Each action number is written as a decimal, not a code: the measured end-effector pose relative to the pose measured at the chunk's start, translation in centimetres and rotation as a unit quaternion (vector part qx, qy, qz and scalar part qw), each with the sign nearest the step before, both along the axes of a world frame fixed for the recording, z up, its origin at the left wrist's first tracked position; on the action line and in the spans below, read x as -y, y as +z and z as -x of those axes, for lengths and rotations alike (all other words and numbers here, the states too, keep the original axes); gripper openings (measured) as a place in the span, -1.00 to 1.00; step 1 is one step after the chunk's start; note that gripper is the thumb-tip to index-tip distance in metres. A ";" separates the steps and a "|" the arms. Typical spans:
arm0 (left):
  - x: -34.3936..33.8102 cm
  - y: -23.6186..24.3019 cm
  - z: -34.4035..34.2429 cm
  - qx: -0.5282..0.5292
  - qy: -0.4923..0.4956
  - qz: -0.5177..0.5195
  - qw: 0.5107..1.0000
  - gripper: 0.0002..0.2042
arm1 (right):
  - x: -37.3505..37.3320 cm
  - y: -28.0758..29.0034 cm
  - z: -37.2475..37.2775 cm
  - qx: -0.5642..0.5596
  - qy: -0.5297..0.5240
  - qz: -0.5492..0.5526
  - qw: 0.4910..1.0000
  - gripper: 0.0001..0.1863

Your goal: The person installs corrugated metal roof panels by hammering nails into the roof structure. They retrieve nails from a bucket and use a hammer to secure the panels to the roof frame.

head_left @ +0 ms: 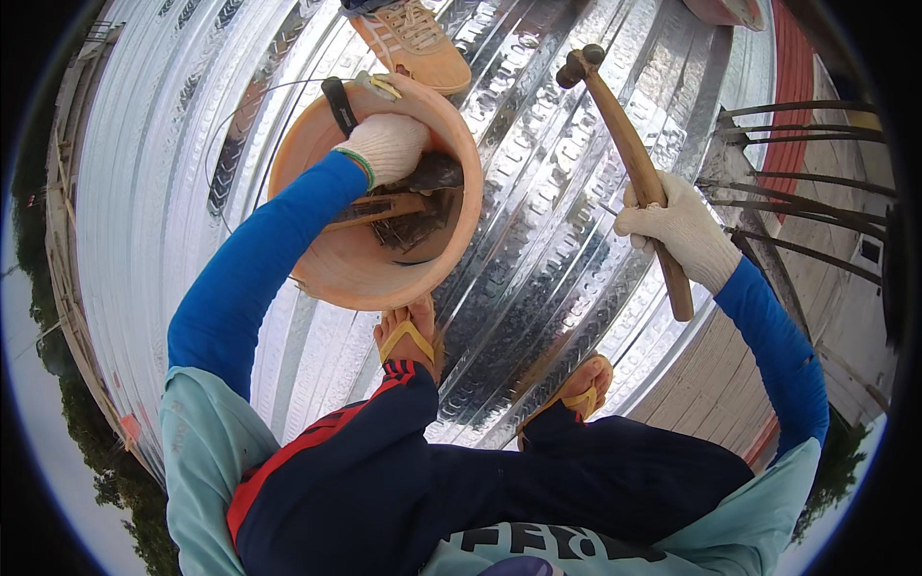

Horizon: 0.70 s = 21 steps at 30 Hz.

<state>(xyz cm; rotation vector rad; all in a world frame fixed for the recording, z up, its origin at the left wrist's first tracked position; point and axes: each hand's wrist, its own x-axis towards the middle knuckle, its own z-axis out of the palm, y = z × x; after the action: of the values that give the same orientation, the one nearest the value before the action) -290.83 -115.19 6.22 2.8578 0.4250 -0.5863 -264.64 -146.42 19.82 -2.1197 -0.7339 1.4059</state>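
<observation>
I judge my gloved left hand (389, 146) is only fetching nails from the round orange plastic bucket (336, 264), fingers buried so its grip is unclear, while my gloved right hand (677, 230) clenches the wooden-handled hammer (629, 154) raised, no blow landing on the corrugated shiny metal sheet (538, 250).

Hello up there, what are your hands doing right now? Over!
Left hand down inside orange bucket, among nails. Right hand gripping wooden hammer, raised. Another person's orange shoe just beyond bucket.

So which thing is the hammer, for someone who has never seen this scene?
Start from the shiny ribbed metal sheeting underfoot. Right of the orange bucket, the gloved right hand grips a wooden handle. That is the hammer: the only long tool outside the bucket, its dark head raised.
</observation>
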 end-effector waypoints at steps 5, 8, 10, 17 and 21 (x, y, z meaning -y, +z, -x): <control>0.6 9.7 4.0 0.036 0.012 0.002 0.999 -0.79 | 4.9 0.7 2.1 -0.004 -0.002 0.012 1.000 -0.71; 4.6 20.1 3.0 -0.047 0.016 0.058 0.997 -0.77 | 10.6 -0.2 4.4 -0.007 -0.078 0.000 0.997 -0.69; 8.7 24.1 0.9 -0.016 0.005 0.162 0.987 -0.80 | 14.3 -1.8 6.8 -0.032 -0.163 -0.030 0.986 -0.72; 22.8 21.8 -9.9 -0.029 -0.403 0.124 0.906 -0.80 | 22.0 -1.2 12.7 -0.156 -0.432 -0.105 0.882 -0.80; 30.6 16.4 -14.7 0.061 -0.419 0.195 0.885 -0.76 | 26.3 -0.9 13.0 -0.144 -0.506 -0.175 0.832 -0.81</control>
<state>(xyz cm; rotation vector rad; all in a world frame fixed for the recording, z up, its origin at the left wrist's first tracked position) -276.08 -145.80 22.67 2.5373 -0.8983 -0.5167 -277.61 -172.76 18.90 -1.5181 0.2606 0.8430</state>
